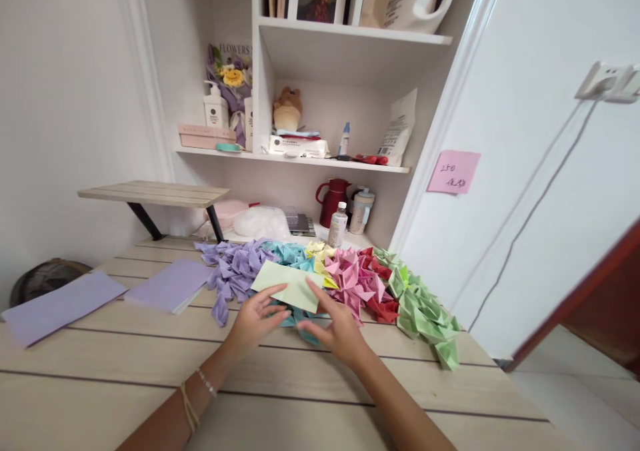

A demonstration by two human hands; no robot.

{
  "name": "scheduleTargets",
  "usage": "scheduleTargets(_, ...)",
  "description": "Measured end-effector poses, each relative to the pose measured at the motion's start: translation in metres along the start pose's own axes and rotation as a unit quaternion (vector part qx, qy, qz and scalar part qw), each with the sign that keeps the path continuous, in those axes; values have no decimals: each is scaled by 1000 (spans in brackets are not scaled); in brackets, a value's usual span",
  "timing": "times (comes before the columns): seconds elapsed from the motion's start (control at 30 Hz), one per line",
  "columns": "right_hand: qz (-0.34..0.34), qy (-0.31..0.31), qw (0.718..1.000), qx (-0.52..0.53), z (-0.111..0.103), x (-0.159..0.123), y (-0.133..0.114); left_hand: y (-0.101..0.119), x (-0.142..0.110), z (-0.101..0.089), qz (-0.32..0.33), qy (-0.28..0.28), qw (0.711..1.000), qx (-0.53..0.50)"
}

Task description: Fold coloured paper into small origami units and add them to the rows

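A pale green rectangular sheet of paper [289,285] is held up in front of the heap of folded paper pieces, tilted so its face shows. My left hand [256,319] grips its left lower edge, with the index finger along it and the thumb just below. On the other side, my right hand [340,330] has the sheet's right end at its index finger, the thumb apart beneath. Behind the sheet lie folded pieces in purple [240,268], blue [293,254], yellow [323,258], pink [355,278], red [385,310] and green [423,308].
Flat purple sheets [167,283] and a longer purple sheet [65,306] lie at the left of the slatted wooden table [280,398]. A small raised stand [155,193] is behind them. A bottle [338,226] and a red jug [333,202] stand behind the heap, below shelves.
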State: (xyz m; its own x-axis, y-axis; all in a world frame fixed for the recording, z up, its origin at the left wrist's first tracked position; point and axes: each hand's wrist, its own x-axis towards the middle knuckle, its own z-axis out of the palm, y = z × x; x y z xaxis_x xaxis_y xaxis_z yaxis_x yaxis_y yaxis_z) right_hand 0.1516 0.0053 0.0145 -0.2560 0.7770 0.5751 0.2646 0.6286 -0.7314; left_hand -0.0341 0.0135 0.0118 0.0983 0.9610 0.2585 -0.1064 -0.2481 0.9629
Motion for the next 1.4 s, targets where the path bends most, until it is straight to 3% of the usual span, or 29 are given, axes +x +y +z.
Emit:
scheduleTargets(0.07,-42,-45,997,-40,-6,1,1,-1,1,-2,2,-13,1000,4)
scheduleTargets(0.13,-41,-36,998,-33,-8,3,2,0,1,-3,11,-27,999,19)
scheduleTargets(0.27,38,21,998,49,-4,4,3,3,-1,-1,33,-28,997,68)
scheduleTargets(0.37,87,43,984,148,4,5,2,3,-2,0,46,5,996,78)
scheduleTargets(0.47,130,60,964,224,12,4,4,3,0,0,39,25,999,23)
scheduleTargets(0.6,164,94,937,293,21,3,9,3,1,4,25,10,994,-106)
scheduleTargets(0.7,176,94,928,315,22,3,10,3,0,6,8,17,991,-130)
scheduleTargets(0.87,212,85,928,293,20,2,9,0,0,7,4,13,993,-118)
scheduleTargets(1.03,195,91,933,288,19,2,11,1,0,6,-12,-13,998,-55)
scheduleTargets(1.13,152,86,962,212,16,2,12,2,-1,4,-29,-37,999,19)
scheduleTargets(1.2,120,90,982,114,10,3,11,3,-2,4,-35,-33,999,10)
scheduleTargets(1.3,93,38,995,15,-2,3,7,2,-1,4,-26,-21,999,-31)
scheduleTargets(1.4,56,-32,998,7,-9,3,0,1,-1,4,-4,-15,999,-37)
